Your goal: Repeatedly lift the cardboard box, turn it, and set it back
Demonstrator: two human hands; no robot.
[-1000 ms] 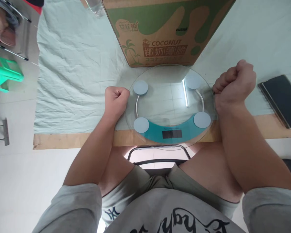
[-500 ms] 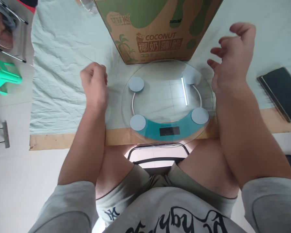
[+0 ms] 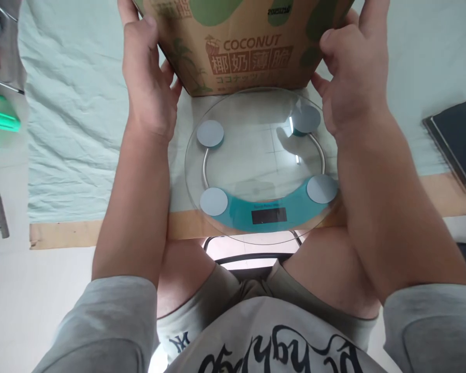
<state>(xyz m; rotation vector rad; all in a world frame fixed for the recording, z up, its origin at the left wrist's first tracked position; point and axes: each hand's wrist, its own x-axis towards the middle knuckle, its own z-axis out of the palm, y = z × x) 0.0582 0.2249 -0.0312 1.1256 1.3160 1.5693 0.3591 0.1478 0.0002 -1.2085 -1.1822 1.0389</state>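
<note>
- Left hand [image 3: 149,77] and right hand [image 3: 353,72]: we clasp the printed cardboard box [image 3: 248,46] between both palms.
- Round glass scale [image 3: 258,163] lies flat just below, between our wrists.

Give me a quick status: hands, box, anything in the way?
Left hand and right hand grip the box sides. Box on the cloth. Scale sits right before it.

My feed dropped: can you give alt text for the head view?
Both hands, left hand and right hand, grip the sides of a cardboard box standing behind a round glass scale on the cloth-covered table; a phone lies right.
</note>
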